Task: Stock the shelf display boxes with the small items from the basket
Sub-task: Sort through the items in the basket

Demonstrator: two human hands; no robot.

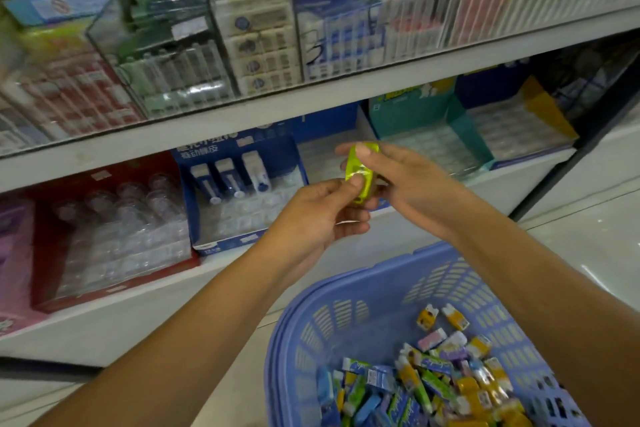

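Small wrapped items [433, 378] in blue, green, yellow and pink are heaped in a blue slotted basket [363, 274], seen at the bottom right beneath the forearms. Above it, a lime-green item [360, 173] is held upright between 2 hands in front of the lower shelf [138, 315]. Its lower end is pinched in the grip of the left hand [311, 218], and its upper end is clasped in the grip of the right hand [408, 180], thumb on top. Behind the hands, a blue display box [239, 198] is set just right of a red display box [104, 236]; a teal display box [426, 121] is placed farther right. Blurred packets are stacked on the upper shelf [207, 128].
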